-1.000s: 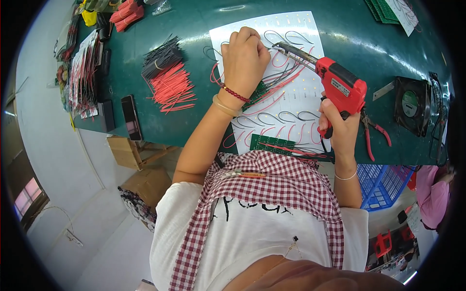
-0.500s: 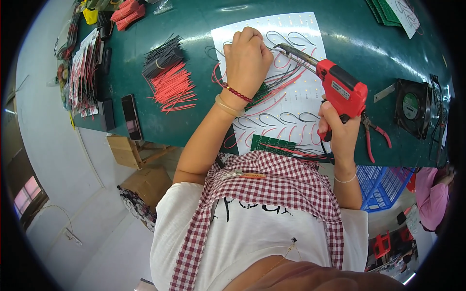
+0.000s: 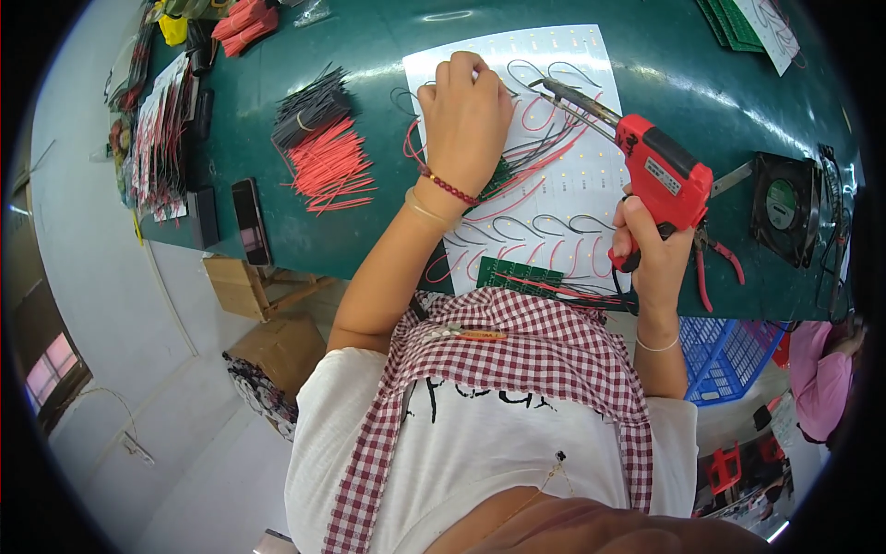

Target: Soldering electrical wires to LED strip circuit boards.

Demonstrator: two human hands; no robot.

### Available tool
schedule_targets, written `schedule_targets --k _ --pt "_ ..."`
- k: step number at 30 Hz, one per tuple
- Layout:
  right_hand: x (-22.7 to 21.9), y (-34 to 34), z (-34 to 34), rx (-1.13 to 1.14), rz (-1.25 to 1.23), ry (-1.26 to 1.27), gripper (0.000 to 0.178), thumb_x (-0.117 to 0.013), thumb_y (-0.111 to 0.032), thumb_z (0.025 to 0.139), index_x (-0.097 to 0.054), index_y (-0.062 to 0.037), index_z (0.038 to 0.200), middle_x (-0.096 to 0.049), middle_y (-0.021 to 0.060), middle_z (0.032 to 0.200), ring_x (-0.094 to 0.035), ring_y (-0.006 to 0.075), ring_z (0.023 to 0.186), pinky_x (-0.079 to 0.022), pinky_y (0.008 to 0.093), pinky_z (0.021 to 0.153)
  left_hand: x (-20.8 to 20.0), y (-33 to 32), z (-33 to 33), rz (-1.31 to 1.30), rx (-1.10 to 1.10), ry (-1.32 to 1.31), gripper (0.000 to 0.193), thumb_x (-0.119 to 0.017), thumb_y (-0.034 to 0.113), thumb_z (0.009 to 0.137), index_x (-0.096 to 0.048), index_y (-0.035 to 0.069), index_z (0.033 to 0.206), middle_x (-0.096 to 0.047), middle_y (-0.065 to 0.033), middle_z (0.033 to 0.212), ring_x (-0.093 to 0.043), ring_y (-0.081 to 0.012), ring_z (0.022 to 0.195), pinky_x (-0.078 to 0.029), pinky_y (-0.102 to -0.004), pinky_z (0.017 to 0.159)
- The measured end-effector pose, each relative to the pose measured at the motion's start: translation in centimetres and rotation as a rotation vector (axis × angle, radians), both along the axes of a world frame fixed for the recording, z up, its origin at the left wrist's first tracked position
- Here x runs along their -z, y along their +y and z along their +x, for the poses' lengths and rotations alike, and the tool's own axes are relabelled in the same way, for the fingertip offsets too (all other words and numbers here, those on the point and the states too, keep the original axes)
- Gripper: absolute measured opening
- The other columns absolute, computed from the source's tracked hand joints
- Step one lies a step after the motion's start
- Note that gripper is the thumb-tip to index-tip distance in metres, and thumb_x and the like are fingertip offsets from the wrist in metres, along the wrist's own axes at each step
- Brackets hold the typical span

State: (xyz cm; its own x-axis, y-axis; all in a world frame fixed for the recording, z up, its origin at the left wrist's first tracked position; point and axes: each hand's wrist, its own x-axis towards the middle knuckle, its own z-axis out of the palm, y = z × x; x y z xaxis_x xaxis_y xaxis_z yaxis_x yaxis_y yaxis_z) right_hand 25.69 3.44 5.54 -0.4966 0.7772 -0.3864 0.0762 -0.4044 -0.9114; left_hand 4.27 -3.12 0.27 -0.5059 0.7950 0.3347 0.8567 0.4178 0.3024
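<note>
My right hand is wrapped round the grip of a red and black soldering gun. Its tip points up and left over a white board and ends just right of my left hand. The left hand rests over the upper left of that sheet, fingers bent and closed; whatever is in the fingertips is hidden. Short black and red wires curve up in rows from the board. Loose longer wires and part of a green circuit board lie across its middle, partly under my left wrist.
Bundles of black wires and red wires lie left of the board, near a phone. More green circuit boards lie at the front edge. Red-handled pliers and a black fan are at the right.
The soldering gun has moved right and slightly down, so its tip is farther from my left hand. My left hand has shifted slightly left.
</note>
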Motion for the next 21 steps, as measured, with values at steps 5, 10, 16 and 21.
schedule_targets --k 5,10,16,21 --pt "-0.1 0.4 0.2 0.020 -0.003 0.027 0.014 -0.062 -0.006 0.084 -0.058 0.0037 0.092 -0.057 0.0048 0.066 -0.049 0.0072 0.046 -0.040 0.0220 0.043 -0.5 -0.6 0.5 -0.071 0.067 -0.034 0.008 -0.065 0.014 0.079 -0.061 0.008 0.082 -0.056 -0.0053 0.085 -0.052 -0.0227 0.083 -0.035 -0.0386 0.074" --pt "0.3 0.3 0.4 -0.028 -0.018 0.013 0.014 -0.062 -0.007 0.085 -0.058 0.0037 0.092 -0.057 0.0040 0.066 -0.049 0.0070 0.045 -0.040 0.0217 0.043 0.4 -0.4 -0.5 0.013 0.160 -0.105 0.007 -0.066 0.009 0.076 -0.061 0.007 0.080 -0.059 -0.0067 0.076 -0.057 -0.0252 0.074 -0.041 -0.0386 0.066" --pt "0.4 0.3 0.4 -0.027 -0.032 0.010 0.012 -0.063 -0.007 0.084 -0.059 0.0029 0.089 -0.057 0.0029 0.064 -0.048 0.0067 0.045 -0.038 0.0215 0.043 0.2 -0.1 -0.9 0.057 0.186 -0.171 0.007 -0.067 0.004 0.072 -0.061 0.004 0.075 -0.059 -0.0082 0.072 -0.057 -0.0261 0.066 -0.044 -0.0368 0.061" --pt "0.4 0.2 0.1 -0.050 -0.020 -0.018 0.009 -0.063 -0.007 0.083 -0.059 0.0016 0.083 -0.056 0.0021 0.061 -0.048 0.0067 0.045 -0.038 0.0218 0.043 1.0 0.2 -0.8 0.063 0.164 -0.121 0.007 -0.066 0.004 0.071 -0.060 0.004 0.075 -0.057 -0.0078 0.071 -0.057 -0.0256 0.067 -0.045 -0.0373 0.060"
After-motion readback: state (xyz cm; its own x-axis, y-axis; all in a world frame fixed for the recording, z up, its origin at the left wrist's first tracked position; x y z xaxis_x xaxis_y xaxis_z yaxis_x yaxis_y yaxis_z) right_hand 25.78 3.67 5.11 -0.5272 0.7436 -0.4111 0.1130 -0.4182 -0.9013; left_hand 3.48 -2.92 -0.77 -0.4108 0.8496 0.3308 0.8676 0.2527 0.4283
